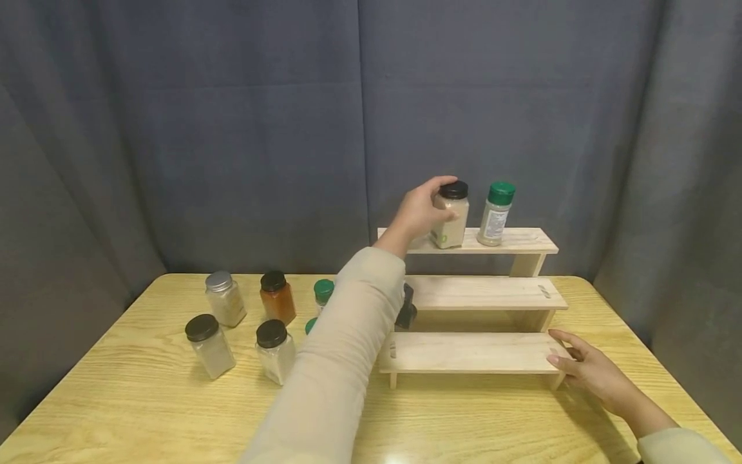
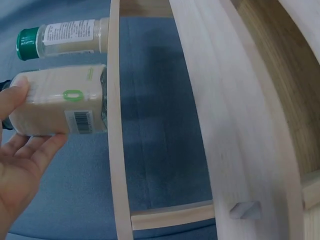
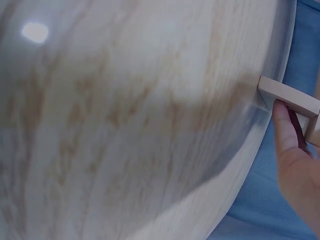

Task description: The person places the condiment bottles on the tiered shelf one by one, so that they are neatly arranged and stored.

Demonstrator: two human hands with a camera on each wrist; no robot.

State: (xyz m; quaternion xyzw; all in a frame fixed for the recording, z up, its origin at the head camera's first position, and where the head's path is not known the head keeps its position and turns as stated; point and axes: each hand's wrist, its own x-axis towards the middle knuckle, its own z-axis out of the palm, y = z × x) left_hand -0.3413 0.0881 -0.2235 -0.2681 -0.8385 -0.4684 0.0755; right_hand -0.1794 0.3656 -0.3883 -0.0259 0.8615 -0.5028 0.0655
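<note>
A three-tier wooden rack (image 1: 469,352) stands on the table. On its top tier, my left hand (image 1: 422,209) grips a square black-lidded jar (image 1: 454,225) of pale powder, thumb and fingers around its upper part. The left wrist view shows that jar (image 2: 55,102) with its base at the tier's edge, the left hand (image 2: 22,160) around its lid end. Just right of it stands a green-capped jar (image 1: 494,216), upright. My right hand (image 1: 597,374) holds the right end of the bottom tier; in the right wrist view the hand (image 3: 297,160) is against the wood.
On the table's left stand a silver-lidded jar (image 1: 226,299), an orange-brown jar (image 1: 278,298) and two pale black-lidded jars (image 1: 212,348), (image 1: 277,354). Green-capped jars (image 1: 323,291) are partly hidden by my left sleeve. A grey curtain (image 1: 261,161) hangs behind the table.
</note>
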